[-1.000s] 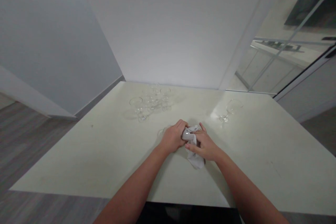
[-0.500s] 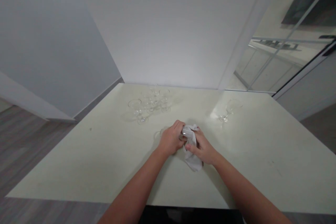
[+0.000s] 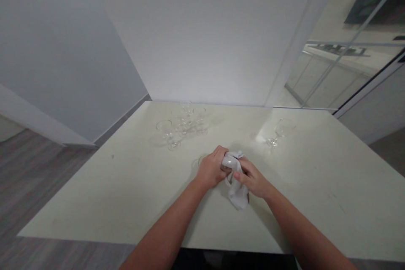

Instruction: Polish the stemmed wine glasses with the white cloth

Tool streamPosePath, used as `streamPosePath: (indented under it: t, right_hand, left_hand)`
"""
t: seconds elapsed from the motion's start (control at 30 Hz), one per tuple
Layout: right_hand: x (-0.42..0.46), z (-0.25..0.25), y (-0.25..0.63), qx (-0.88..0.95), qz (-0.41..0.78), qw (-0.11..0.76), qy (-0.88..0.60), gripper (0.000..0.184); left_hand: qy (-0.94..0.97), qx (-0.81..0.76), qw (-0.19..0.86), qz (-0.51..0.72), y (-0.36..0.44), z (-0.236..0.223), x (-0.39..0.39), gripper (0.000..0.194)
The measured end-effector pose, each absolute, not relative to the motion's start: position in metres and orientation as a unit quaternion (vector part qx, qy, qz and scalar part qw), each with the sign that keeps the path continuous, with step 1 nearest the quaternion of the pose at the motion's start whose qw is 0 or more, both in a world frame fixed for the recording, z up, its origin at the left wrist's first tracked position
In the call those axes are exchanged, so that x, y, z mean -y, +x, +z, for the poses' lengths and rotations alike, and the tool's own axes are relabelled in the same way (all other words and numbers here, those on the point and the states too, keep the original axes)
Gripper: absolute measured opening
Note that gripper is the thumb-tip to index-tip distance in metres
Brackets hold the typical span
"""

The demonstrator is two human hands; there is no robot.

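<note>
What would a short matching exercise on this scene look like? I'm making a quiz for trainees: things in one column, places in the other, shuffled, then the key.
Things
1. white cloth
2. lone glass
3. cluster of glasses
4. held glass

Places
A. far left part of the table
B. between left hand and right hand
C. hanging below the right hand
D. far right, standing alone

Pairs: 1-C, 2-D, 3-A, 4-B
</note>
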State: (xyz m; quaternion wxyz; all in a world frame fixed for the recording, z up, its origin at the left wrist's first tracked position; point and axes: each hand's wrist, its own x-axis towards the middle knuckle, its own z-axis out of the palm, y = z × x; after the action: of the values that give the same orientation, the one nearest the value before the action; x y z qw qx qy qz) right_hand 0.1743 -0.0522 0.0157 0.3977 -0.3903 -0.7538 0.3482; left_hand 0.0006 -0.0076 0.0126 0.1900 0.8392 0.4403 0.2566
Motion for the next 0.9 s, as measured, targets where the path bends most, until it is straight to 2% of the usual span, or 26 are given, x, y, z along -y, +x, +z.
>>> streamPosePath:
  t: [0.2, 0.37, 0.6, 0.77, 0.9]
  right_hand:
    - [0.055, 0.014, 0.161, 0.769, 0.263, 0.367, -0.453, 0.057]
    - [0.051, 0.019, 0.162, 0.771, 0.264, 0.349, -0.463, 0.039]
    - [0.043, 0.021, 0.172, 0.718, 0.415, 0.407, -0.383, 0.055]
    - [0.045, 0.017, 0.165, 0.636, 0.4, 0.497, -0.435, 0.051]
    - [0.048, 0.013, 0.157, 0.638, 0.368, 0.495, -0.461, 0.045]
  left_hand:
    - [0.835, -0.462, 0.13, 0.271, -0.002, 0.015, 0.001, 0.037]
    - [0.844, -0.465, 0.09, 0.249, -0.005, 0.017, -0.003, 0.034]
    - [0.842, -0.443, 0.149, 0.269, 0.0, 0.015, -0.002, 0.036]
    - [0.858, -0.423, 0.128, 0.261, 0.003, 0.017, 0.0, 0.039]
    - [0.863, -0.433, 0.113, 0.237, 0.003, 0.015, -0.001, 0.039]
